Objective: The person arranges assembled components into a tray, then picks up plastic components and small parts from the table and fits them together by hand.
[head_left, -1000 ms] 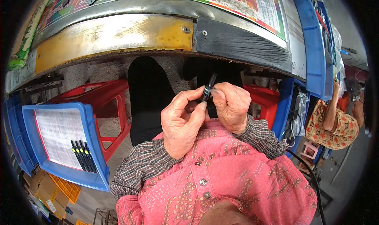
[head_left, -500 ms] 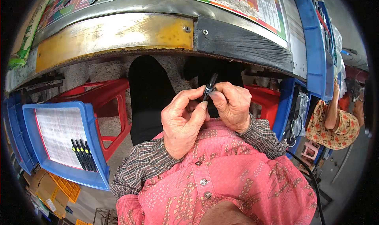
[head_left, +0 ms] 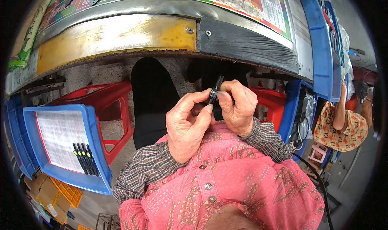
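— Looking down, we see our left hand (head_left: 188,127) and right hand (head_left: 237,105) meeting in front of the chest, just under the edge of the worn workbench (head_left: 121,36). Both pinch one small black part (head_left: 214,90).

— How do the fingers sit?

— Closed, we'd say. The right thumb and forefinger clamp the slim stem, which sticks up and tilts right; the left thumb and fingertips press at its lower end. We judge this a fitting or seating step (what the left fingertips cover is hidden).

— And the next move?

— Probably steady pressure along the stem, with the right hand bracing.

— Any change from a second ago?

— Little. Hands and part sit nearly where they were; the left thumb has crept closer to the part. The blue tray (head_left: 93,145) with its finished black pieces (head_left: 85,159) stays untouched at our left.
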`<state>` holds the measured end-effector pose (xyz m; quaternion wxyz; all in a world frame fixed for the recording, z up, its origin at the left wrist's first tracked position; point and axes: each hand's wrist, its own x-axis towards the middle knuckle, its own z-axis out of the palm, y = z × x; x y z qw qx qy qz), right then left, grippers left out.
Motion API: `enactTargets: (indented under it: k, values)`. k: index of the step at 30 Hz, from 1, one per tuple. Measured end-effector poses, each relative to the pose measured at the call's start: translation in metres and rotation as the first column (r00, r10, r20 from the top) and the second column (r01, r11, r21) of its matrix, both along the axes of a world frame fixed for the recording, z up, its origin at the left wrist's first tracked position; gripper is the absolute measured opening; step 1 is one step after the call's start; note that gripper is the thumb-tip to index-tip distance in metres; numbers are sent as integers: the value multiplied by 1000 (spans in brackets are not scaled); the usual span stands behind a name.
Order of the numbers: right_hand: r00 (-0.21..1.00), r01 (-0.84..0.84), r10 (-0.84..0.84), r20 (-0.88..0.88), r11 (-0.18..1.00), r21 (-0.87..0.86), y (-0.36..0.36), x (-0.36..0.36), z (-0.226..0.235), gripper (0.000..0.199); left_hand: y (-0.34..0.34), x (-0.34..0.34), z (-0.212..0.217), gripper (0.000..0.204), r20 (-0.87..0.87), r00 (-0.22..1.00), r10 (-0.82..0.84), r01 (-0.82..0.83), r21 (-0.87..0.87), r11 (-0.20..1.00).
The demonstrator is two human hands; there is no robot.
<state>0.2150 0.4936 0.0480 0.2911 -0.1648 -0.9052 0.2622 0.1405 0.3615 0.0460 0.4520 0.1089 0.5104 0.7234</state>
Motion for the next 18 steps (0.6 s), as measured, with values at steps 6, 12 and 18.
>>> enactTargets:
  k: [6,12,18]
  values:
    - [996,-72,75,-44,995,75,3,1,-3,18,0,-1,3,27,-41,999,2,-2,-1,1000]
    - [993,-117,117,-4,992,44,4,3,2,17,0,1,-4,27,-62,998,27,-26,23,999]
    - [995,-97,97,-3,995,-39,4,2,2,19,0,-1,4,28,30,1000,11,-11,-6,1000]
